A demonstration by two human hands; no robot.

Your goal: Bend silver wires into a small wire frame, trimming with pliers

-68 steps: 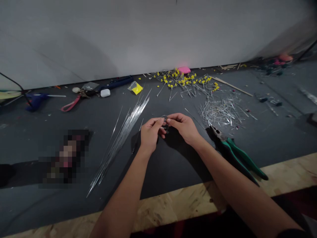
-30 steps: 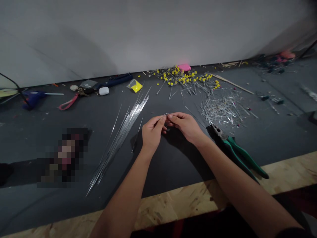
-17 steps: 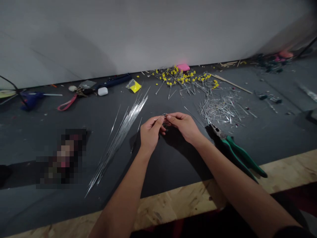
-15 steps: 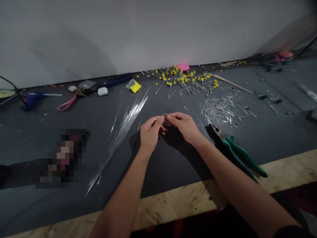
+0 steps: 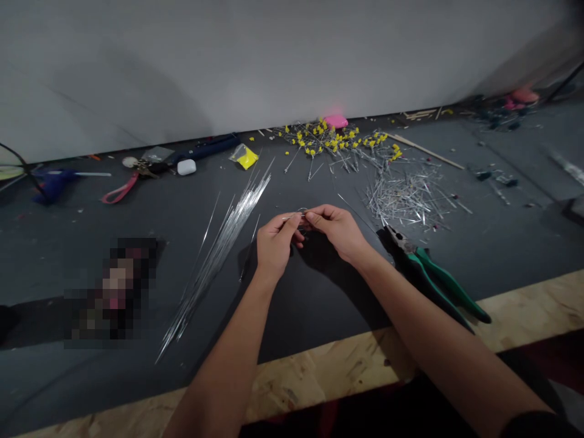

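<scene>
My left hand (image 5: 277, 242) and my right hand (image 5: 336, 230) meet over the middle of the dark table. Both pinch a thin metal wire (image 5: 292, 217) between thumb and fingers; part of it curves behind the fingertips and is hidden. Left of my hands lies a long bundle of straight silvery wires (image 5: 223, 246). One separate wire (image 5: 250, 249) rests between that bundle and my left hand. Close to my right forearm are pliers (image 5: 431, 274) with green and black handles. Beyond them is a heap of short wire pieces (image 5: 404, 194).
Yellow-tipped wires (image 5: 337, 141) are piled near the wall, beside a pink lump (image 5: 335, 121) and a wooden stick (image 5: 424, 151). At the back left are a yellow packet (image 5: 245, 157), a white case (image 5: 187, 167), keys with a pink strap (image 5: 121, 190) and a blue glue gun (image 5: 57, 184).
The whole view has shifted very slightly. Both hands keep their pinch on the wire, with almost no visible movement.
</scene>
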